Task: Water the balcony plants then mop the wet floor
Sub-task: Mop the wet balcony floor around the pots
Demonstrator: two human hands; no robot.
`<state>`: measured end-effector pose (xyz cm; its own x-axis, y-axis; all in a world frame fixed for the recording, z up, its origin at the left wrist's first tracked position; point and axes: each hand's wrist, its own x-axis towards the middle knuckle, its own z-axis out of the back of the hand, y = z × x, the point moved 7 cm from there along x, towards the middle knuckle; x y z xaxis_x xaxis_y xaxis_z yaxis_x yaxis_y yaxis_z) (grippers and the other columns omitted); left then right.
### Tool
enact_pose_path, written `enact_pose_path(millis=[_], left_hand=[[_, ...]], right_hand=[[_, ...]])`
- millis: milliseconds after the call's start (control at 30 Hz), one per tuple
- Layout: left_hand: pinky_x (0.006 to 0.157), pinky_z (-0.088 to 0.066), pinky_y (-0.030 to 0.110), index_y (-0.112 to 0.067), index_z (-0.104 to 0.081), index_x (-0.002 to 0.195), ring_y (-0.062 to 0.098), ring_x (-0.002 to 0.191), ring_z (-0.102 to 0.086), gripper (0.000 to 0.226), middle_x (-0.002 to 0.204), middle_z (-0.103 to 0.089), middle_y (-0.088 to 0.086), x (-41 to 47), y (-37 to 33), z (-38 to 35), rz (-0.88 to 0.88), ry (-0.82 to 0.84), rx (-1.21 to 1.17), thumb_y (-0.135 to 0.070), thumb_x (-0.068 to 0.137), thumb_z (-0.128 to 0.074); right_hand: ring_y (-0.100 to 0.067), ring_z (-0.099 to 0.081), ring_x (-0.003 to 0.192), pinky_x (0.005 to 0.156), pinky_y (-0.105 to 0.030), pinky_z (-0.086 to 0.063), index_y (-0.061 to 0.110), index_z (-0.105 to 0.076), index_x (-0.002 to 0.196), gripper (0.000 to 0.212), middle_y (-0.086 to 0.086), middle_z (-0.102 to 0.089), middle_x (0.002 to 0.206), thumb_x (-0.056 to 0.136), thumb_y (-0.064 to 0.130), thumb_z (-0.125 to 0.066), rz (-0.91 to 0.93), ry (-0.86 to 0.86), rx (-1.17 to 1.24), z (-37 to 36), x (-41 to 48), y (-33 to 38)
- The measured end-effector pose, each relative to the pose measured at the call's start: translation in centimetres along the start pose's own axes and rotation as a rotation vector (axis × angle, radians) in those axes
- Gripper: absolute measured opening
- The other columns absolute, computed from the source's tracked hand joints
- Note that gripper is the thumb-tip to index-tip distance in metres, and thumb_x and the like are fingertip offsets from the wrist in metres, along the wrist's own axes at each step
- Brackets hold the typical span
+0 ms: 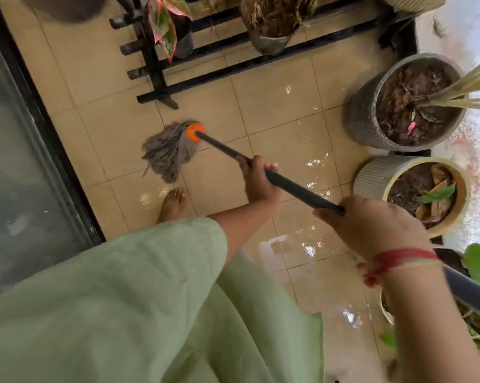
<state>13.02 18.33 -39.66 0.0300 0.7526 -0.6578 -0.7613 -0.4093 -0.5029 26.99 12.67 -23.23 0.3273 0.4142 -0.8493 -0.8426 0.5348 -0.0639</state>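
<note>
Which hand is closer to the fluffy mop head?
Left. The left hand grips the handle partway down toward the mop head; the right hand grips its far end.

Soft daylight enters from three o'clock, where the view is overexposed. Glare spots shine on the wet floor (310, 164). Edges are bent and slightly blurred.

I count one mop (219, 145) with two grips on its handle: my left grip (261, 181) and my right grip (371, 225). Right of the mop stand two whole pots: one grey pot (363, 117) and one ribbed cream pot (377, 175). Beyond the mop, one black rack (233, 70) carries two pots: a red-leaved pot (185, 42) and a dry-stalk pot (272, 44). One bare foot (172, 203) shows just below the mop.
</note>
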Motion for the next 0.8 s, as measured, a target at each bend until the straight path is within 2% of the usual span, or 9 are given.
enact_pose_path(millis=[67, 133, 200, 333, 433, 500, 567, 667, 800], left_hand=[[0.085, -0.051, 0.035, -0.020, -0.051, 0.090, 0.035, 0.107, -0.055, 0.017, 0.131, -0.043, 0.020, 0.2, -2.4, -2.1, -0.106, 0.072, 0.025, -0.007, 0.083, -0.059], [0.089, -0.051, 0.037, -0.021, -0.048, 0.087, 0.035, 0.119, -0.050, 0.012, 0.152, -0.020, 0.017, 0.0, -5.7, -3.9, -0.242, 0.152, 0.085, -0.018, 0.089, -0.059], [0.089, -0.052, 0.037, -0.018, -0.051, 0.096, 0.034, 0.126, -0.046, 0.011, 0.155, -0.012, 0.017, 0.3, -7.3, -5.8, -0.325, 0.243, 0.170, -0.021, 0.091, -0.060], [0.090, -0.049, 0.039, -0.017, -0.051, 0.115, 0.037, 0.124, -0.047, 0.026, 0.152, -0.012, 0.023, -0.5, -8.3, -9.0, -0.467, 0.430, 0.479, -0.015, 0.090, -0.060], [0.095, -0.045, 0.039, -0.016, -0.049, 0.123, 0.038, 0.131, -0.037, 0.034, 0.150, -0.013, 0.025, -2.6, -7.6, -10.2, -0.566, 0.531, 0.638, -0.013, 0.090, -0.057], [0.097, -0.044, 0.039, -0.017, -0.048, 0.126, 0.038, 0.135, -0.031, 0.037, 0.150, -0.013, 0.025, -3.2, -6.1, -9.5, -0.579, 0.537, 0.669, -0.013, 0.090, -0.057], [0.096, -0.044, 0.040, -0.018, -0.048, 0.128, 0.039, 0.135, -0.031, 0.039, 0.150, -0.014, 0.025, -3.2, -4.6, -7.9, -0.573, 0.518, 0.677, -0.012, 0.090, -0.057], [0.091, -0.047, 0.040, -0.018, -0.047, 0.126, 0.039, 0.129, -0.039, 0.037, 0.150, -0.015, 0.024, -2.1, -2.2, -4.8, -0.523, 0.469, 0.683, -0.011, 0.090, -0.055], [0.090, -0.049, 0.039, -0.020, -0.046, 0.120, 0.037, 0.122, -0.047, 0.032, 0.152, -0.013, 0.019, 1.3, 1.7, -0.7, -0.423, 0.358, 0.639, -0.024, 0.091, -0.059]], right_hand=[[-0.019, -0.050, 0.063, 0.058, -0.028, -0.037, 0.022, -0.050, 0.077, 0.045, 0.000, -0.049, 0.065, 0.090, 0.062, -0.034, -0.060, 0.022, 0.064, -0.6, 0.0, -2.8], [-0.019, -0.051, 0.062, 0.059, -0.029, -0.038, 0.022, -0.048, 0.074, 0.045, -0.003, -0.051, 0.065, 0.090, 0.061, -0.033, -0.117, 0.033, 0.153, -1.6, 0.2, -4.9], [-0.020, -0.051, 0.062, 0.059, -0.031, -0.039, 0.020, -0.050, 0.078, 0.047, -0.005, -0.053, 0.067, 0.090, 0.060, -0.029, -0.166, 0.032, 0.226, -2.9, 0.0, -6.3], [-0.014, -0.046, 0.058, 0.049, -0.027, -0.031, 0.012, -0.054, 0.083, 0.052, -0.005, -0.052, 0.066, 0.094, 0.053, -0.025, -0.257, 0.077, 0.345, -6.0, -2.0, -7.3], [-0.011, -0.044, 0.055, 0.045, -0.024, -0.029, 0.010, -0.053, 0.084, 0.049, -0.003, -0.049, 0.064, 0.097, 0.048, -0.026, -0.305, 0.080, 0.377, -7.9, -4.3, -7.0], [-0.010, -0.043, 0.053, 0.044, -0.024, -0.029, 0.013, -0.049, 0.080, 0.044, -0.002, -0.048, 0.062, 0.098, 0.046, -0.027, -0.306, 0.082, 0.391, -8.8, -5.3, -6.0], [-0.012, -0.047, 0.054, 0.046, -0.026, -0.036, 0.014, -0.050, 0.076, 0.046, -0.003, -0.051, 0.062, 0.098, 0.047, -0.028, -0.289, 0.092, 0.408, -9.8, -5.6, -4.7], [-0.022, -0.059, 0.065, 0.061, -0.034, -0.051, 0.014, -0.056, 0.082, 0.053, -0.004, -0.058, 0.068, 0.094, 0.055, -0.026, -0.247, 0.109, 0.416, -10.9, -5.1, -2.1], [-0.027, -0.062, 0.083, 0.069, -0.033, -0.048, 0.016, -0.050, 0.085, 0.046, -0.004, -0.057, 0.077, 0.095, 0.054, -0.027, -0.175, 0.055, 0.400, -9.9, -3.5, 2.3]])
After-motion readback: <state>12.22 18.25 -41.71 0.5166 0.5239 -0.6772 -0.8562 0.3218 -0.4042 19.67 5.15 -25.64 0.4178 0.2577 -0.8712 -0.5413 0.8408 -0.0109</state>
